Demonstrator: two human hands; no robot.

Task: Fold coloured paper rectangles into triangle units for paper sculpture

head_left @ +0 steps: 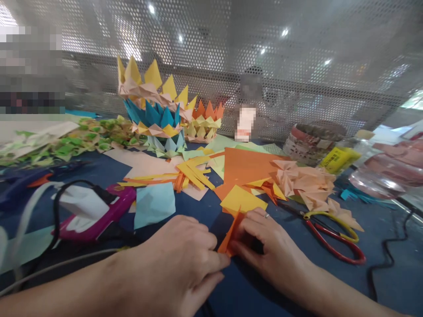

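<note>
My left hand [180, 259] and my right hand [269, 251] meet at the near edge of the blue table [205, 207]. Between them they pinch a small folded orange paper piece [230, 235], fingers pressed onto its folds. A ring shows on my right hand. Just beyond the piece lies a yellow paper square [242, 199] on a larger orange sheet [246, 167].
Red and yellow scissors [330, 233] lie right of my right hand, beside peach folded pieces [306, 182]. A purple glue gun [99, 213] with cables sits at left. Stacked paper crowns [158, 110] stand at the back before a perforated metal screen. Green folded pieces [82, 141] lie far left.
</note>
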